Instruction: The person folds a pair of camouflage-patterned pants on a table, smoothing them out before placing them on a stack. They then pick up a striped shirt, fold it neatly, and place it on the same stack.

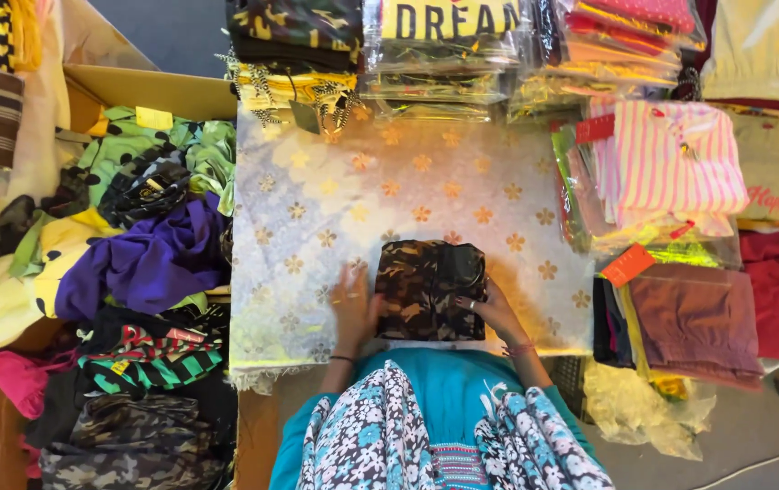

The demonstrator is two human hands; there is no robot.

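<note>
Camouflage cloth [430, 289], folded into a neat, squarish bundle of brown, tan and black, lies near the front edge of the table cover [317, 227], a pale, thin sheet printed with small gold flowers. Two hands work it. Left hand [354, 310] lies flat and spread on the cover, fingers touching the bundle's left edge; right hand [493, 311] rests open against the bundle's right edge, fingers laid over the fold, gripping nothing that I can see.

Behind the bundle, along the cover's far edge, stand stacks of folded clothes in glossy clear bags [444, 54] (three stacks, as far as I can count). Right of the cover lies a pink-and-white striped garment [671, 163], soft and ribbed-looking, with a folded, dusty-mauve piece [694, 318] in front of it and one orange tag [627, 264] between them. Left of the cover a cardboard box [153, 91] holds a loose heap: crumpled purple cloth [149, 263], a green piece with black spots [149, 145], and a striped red, green and black one [149, 354].
</note>
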